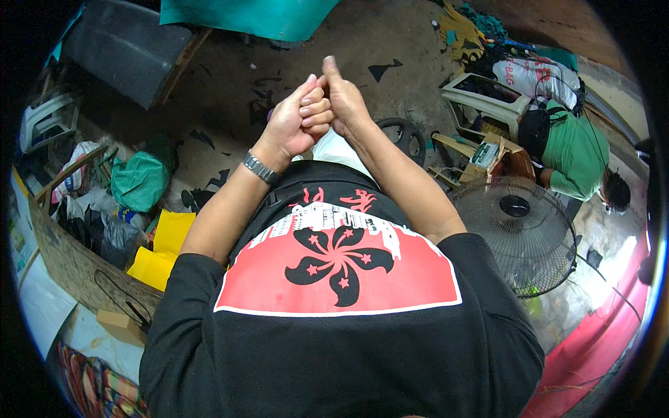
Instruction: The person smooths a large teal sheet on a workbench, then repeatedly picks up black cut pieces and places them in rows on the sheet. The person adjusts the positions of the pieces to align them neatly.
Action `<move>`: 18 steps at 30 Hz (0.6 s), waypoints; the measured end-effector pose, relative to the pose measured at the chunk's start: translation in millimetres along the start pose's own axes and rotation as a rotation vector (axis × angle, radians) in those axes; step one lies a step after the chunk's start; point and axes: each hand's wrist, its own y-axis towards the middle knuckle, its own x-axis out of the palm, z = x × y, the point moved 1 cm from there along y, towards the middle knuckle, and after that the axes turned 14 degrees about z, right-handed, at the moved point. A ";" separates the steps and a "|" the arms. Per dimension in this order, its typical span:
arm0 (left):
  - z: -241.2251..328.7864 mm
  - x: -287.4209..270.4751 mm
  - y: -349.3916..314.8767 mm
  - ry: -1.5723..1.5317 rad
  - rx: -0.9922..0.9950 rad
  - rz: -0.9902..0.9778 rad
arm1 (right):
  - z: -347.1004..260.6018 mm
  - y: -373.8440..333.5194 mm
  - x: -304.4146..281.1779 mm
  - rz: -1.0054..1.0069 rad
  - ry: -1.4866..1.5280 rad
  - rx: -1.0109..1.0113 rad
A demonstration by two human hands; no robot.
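Lying at the far left of the frame, a white plastic chair (43, 120) sits beside a dark bin (125, 49), with a green bag (141, 180) and yellow sheets (162, 249) lower down near a woven edge. Black scraps (209, 139) litter the brown floor (230, 76) at upper centre, and a teal sheet (251, 15) crosses the top edge. At centre, the left hand (296, 122), a metal watch (260, 168) on its wrist, is curled with fingers folded in, pressed against the right hand (345, 101), whose thumb sticks up; the 2 hands are clasped together and grasp nothing that can be seen. Both forearms rise from a black shirt (334, 334) with a red panel and a black flower print filling the lower centre. A dark ring (404, 136) lies on the floor just right of the right forearm. Farther right, a standing fan (519, 237) faces up, and a person in a green shirt (575, 153) bends near a white chair (488, 94) at upper right.
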 end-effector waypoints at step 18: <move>-42.0 34.9 9.6 1.163 0.262 1.242 | -9.9 60.0 -18.6 0.429 -0.721 -0.838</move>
